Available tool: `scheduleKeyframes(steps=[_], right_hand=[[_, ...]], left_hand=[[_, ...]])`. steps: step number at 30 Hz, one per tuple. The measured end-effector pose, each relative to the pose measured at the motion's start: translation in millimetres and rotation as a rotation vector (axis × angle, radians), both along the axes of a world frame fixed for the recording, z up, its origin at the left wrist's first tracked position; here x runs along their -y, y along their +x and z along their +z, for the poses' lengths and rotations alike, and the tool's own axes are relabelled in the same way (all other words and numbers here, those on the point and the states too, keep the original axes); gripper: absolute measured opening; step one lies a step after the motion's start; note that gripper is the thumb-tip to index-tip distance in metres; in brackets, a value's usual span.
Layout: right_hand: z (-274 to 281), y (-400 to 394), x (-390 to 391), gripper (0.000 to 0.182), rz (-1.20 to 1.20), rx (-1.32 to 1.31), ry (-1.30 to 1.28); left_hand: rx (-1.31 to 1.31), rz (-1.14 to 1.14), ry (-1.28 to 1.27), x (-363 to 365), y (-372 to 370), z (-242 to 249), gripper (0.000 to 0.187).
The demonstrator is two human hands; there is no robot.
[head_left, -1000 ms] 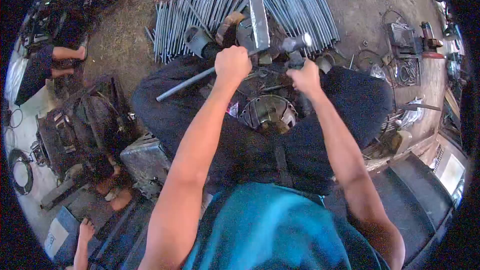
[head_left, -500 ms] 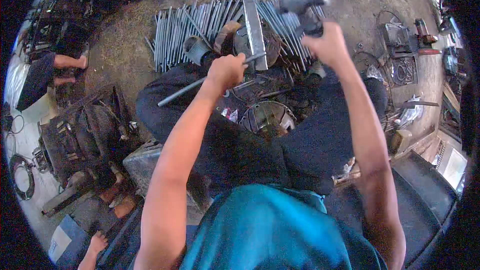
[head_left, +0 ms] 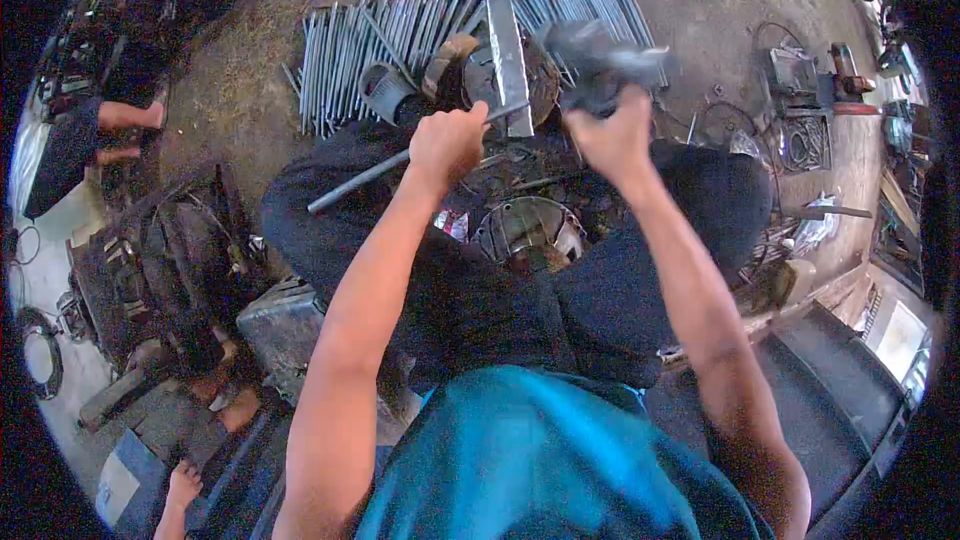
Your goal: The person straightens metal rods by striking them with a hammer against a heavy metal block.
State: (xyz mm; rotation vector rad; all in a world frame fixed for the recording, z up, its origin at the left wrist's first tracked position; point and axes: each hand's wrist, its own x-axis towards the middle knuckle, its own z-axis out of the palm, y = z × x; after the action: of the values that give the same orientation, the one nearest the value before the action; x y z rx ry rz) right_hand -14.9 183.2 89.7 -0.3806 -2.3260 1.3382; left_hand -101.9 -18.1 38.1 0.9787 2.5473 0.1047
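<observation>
My left hand (head_left: 447, 145) is closed around a thin metal rod (head_left: 360, 182). The rod slants up to the right, and its far end meets the near part of a flat metal bar (head_left: 510, 60); whether they touch is hard to tell. To the right, my right hand (head_left: 615, 140) grips a hammer (head_left: 605, 58), whose head is smeared by motion. The hammer is raised beside the bar, apart from the rod's end. Beneath the bar is a round dark metal piece (head_left: 482, 65), partly hidden.
Many similar rods lie in rows left (head_left: 335, 70) and right (head_left: 625, 15) of the bar. A grey cup-like container (head_left: 386, 90) stands near my left hand. Between my legs sits a round metal housing (head_left: 528, 230). Another person's legs (head_left: 130, 118) show at left, and a hand (head_left: 184, 485) at lower left.
My right hand has swung left and downward with the hammer, which is now more blurred. My left hand keeps its hold on the rod, nearly in place.
</observation>
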Motion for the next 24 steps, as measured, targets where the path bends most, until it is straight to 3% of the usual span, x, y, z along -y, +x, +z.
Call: scheduleKeyframes(steps=[1,3,6,11,15,17,21,23,24], right_hand=[[-53,20,4,0.039,0.050,0.573,0.173],[-101,54,16,0.035,-0.057,0.350,-0.051],[-84,49,-9,0.035,0.089,0.784,0.109],[-82,49,-10,0.035,0.129,0.822,0.167],[-58,25,-21,0.037,0.129,0.531,0.063],[-3,4,-30,0.040,0.114,0.373,0.083],[70,-33,-55,0.043,-0.066,-0.104,0.421],[112,-44,-67,0.044,0.060,-0.098,0.192],[136,-51,-68,0.031,0.137,-0.411,0.666]], left_hand=[[-0.001,0.002,-0.005,2,2,0,0.016],[-0.055,-0.037,-0.013,4,2,-2,0.017],[-0.049,0.007,-0.026,6,8,-3,0.022],[-0.061,0.069,0.007,5,7,5,0.025],[-0.137,0.092,0.077,5,8,-5,0.032],[-0.114,0.064,0.056,8,4,-4,0.036],[-0.064,0.097,0.064,6,0,-3,0.042],[-0.014,0.122,0.060,3,-4,3,0.044],[0.016,0.116,0.036,3,-5,3,0.044]])
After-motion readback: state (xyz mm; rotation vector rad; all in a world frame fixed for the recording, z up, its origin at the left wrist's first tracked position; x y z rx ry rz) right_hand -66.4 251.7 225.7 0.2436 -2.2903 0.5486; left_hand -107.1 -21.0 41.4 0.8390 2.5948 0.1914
